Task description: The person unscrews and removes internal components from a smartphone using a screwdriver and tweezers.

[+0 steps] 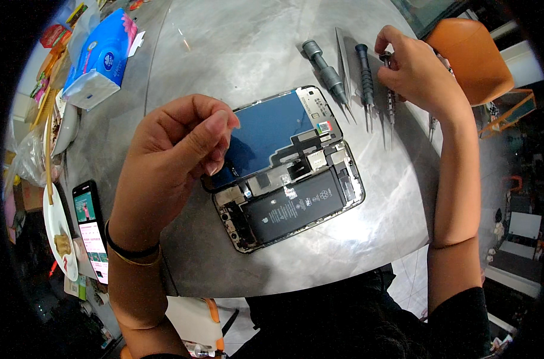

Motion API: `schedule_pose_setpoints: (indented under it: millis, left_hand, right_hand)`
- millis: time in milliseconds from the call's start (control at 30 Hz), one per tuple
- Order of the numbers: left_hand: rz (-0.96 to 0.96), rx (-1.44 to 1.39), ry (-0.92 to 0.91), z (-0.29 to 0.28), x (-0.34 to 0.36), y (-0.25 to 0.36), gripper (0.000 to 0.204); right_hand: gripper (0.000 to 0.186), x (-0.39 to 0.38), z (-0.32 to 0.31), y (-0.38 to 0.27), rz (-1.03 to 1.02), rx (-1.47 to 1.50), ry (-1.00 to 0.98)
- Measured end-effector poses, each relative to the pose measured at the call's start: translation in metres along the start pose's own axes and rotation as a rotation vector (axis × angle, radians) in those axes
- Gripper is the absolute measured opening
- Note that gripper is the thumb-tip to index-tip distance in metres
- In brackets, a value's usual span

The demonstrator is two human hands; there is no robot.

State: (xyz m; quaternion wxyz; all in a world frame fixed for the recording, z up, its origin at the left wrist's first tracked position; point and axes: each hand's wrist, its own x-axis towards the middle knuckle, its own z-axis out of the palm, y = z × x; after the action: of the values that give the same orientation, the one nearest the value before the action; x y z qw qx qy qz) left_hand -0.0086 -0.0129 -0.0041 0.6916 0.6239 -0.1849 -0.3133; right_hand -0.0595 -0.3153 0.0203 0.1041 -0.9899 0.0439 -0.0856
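An opened smartphone lies on the grey table in front of me, its screen half folded out beyond the body. In the body sits a black battery. Above the screen half's left side, my left hand is closed in a pinch; whatever its fingertips hold, if anything, is too small to make out. At the far right, thumb and index finger of my right hand close round the top of a slim screwdriver, whose tip points toward me. Beside it lie a dark screwdriver, tweezers and a thicker grey screwdriver.
A blue tissue pack stands at the far left. Below it are a white plate with food scraps and a second phone with its screen lit. An orange chair is beyond the table's right edge.
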Motion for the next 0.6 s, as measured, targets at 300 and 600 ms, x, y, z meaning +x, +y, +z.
schedule_pose_setpoints:
  millis: [300,600]
  left_hand:
    - [0.016,0.013,0.026,-0.002,0.001,0.000,0.017]
    - [0.020,0.028,0.040,-0.002,0.001,0.003,0.017]
  right_hand:
    - [0.017,0.001,0.012,0.012,-0.074,-0.047,-0.031]
    - [0.018,0.007,0.004,-0.006,-0.086,0.061,0.217]
